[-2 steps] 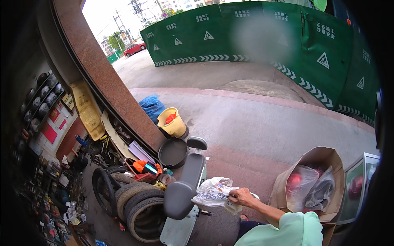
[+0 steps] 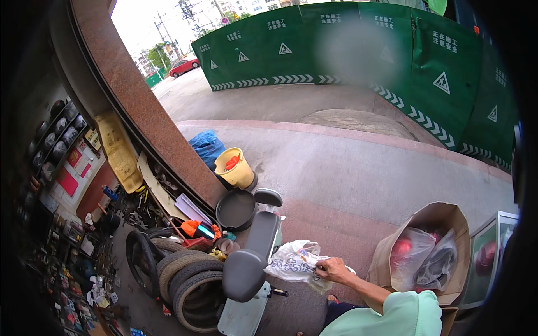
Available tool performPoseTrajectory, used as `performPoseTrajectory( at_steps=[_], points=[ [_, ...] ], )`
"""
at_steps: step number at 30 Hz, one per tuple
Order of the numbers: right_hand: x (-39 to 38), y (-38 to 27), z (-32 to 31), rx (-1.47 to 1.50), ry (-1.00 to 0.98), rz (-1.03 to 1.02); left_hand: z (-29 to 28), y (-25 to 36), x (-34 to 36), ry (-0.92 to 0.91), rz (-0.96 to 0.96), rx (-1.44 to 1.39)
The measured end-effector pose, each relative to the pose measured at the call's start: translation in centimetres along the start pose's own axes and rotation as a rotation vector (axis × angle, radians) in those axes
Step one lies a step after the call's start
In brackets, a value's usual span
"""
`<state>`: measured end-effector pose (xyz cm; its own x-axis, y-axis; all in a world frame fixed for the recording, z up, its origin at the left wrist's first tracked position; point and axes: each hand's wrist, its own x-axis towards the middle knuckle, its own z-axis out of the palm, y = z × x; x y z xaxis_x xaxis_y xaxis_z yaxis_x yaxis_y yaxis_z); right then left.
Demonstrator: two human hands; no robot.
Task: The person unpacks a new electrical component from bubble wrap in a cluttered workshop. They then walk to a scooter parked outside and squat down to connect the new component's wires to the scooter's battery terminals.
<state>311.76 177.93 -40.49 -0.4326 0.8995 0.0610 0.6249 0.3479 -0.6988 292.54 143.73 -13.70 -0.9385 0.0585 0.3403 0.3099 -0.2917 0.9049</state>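
Note:
My right arm, in a mint-green sleeve, reaches in from the lower right. The fingers of my right hand (image 2: 335, 270) are closed on a white plastic bag (image 2: 292, 263) with dark print and crumpled sides. What the bag holds, if anything, is hidden. Just left of it stands a scooter seat (image 2: 259, 238) in dark grey, with a separate rounded rear pad (image 2: 245, 274) and a small backrest (image 2: 269, 196). Below the bag, a small dark object (image 2: 279, 292) sticks out beside a pale green scooter panel (image 2: 245, 313). My left hand does not show.
Stacked tyres (image 2: 196, 294) lie left of the scooter. A black basin (image 2: 236, 210) and yellow bucket (image 2: 236, 171) stand by the pillar (image 2: 151, 112). At right are an open cardboard box (image 2: 386, 246) holding plastic-wrapped things and a glass cabinet (image 2: 485, 260). Green barrier panels (image 2: 358, 61) stand beyond.
My right hand and the white bag have shifted very slightly to the right. The grip on the bag is the same.

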Motion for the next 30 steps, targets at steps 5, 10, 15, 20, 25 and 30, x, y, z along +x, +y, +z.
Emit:
performPoseTrajectory(
  at_steps=[5, 10, 15, 20, 25, 30],
  points=[
    [-1.4, 5.9, -5.2, -0.031, 0.135, 0.173, 11.7, -1.7, 0.3, -0.266, -0.215, -0.100],
    [-2.4, 9.9, -9.5, -0.042, 0.329, 0.318, 21.7, -3.2, 0.2, -0.607, -0.393, -0.279],
    [0.5, 12.0, -11.8, 0.004, 0.292, 0.408, 36.5, -7.9, -1.0, -1.104, -0.610, -0.352],
    [5.5, 13.6, -13.7, 0.025, 0.383, 0.464, 48.5, -11.3, -3.8, -1.384, -0.731, -0.395],
    [9.5, 15.7, -17.4, -0.063, 0.473, 0.589, 58.8, -12.6, -6.3, -1.578, -0.846, -0.398],
    [12.1, 19.7, -21.4, -0.041, 0.590, 0.713, 66.5, -15.0, -10.0, -1.649, -0.953, -0.383]
  ],
)
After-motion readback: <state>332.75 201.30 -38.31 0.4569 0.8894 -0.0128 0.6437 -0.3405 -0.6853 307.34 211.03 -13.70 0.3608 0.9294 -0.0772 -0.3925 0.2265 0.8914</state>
